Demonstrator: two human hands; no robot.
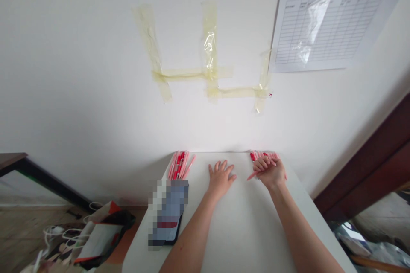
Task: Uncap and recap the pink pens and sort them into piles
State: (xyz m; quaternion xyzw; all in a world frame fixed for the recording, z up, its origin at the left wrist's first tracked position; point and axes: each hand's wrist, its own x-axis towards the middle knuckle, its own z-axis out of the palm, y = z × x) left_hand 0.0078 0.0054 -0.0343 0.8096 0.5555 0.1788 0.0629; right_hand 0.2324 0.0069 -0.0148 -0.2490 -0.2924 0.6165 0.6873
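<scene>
My left hand (221, 178) lies flat on the white table (243, 226) with its fingers spread, holding nothing. My right hand (269, 169) is closed around a pink pen (251, 176) whose tip points left toward the left hand. Just behind the right hand, at the table's far right edge against the wall, lies a pile of pink and red pens (260, 155). A second pile of pink and red pens (180, 164) lies at the far left corner of the table, well to the left of my left hand.
A phone (169, 213) lies on the table's left edge. The white wall carries strips of yellowed tape (209, 51) and a printed grid sheet (326, 25). Bags and cables (89, 239) clutter the floor at left. A dark wooden frame (374, 158) stands at right.
</scene>
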